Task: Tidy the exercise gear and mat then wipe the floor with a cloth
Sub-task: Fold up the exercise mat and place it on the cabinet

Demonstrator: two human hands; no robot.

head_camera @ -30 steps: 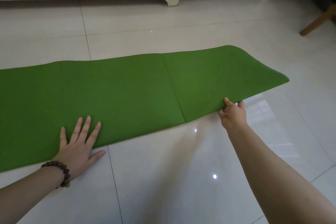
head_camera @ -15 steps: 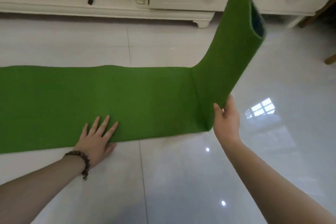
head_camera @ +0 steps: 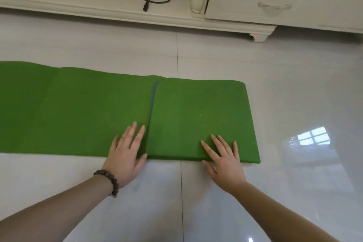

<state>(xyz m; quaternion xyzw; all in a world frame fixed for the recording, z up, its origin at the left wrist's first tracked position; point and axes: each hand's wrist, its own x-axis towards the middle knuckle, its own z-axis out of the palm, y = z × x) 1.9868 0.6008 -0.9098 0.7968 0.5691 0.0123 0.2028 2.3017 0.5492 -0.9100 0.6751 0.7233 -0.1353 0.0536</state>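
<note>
On the tiled floor (head_camera: 275, 88), the folded green mat (head_camera: 196, 116) is pressed flat by the left hand (head_camera: 125, 155) and right hand (head_camera: 225, 161), fingers released and straight

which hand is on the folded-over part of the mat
The right hand: it rests flat on the doubled end of the mat. The left hand, with the bracelet, presses the single layer beside the flap's edge.
</note>
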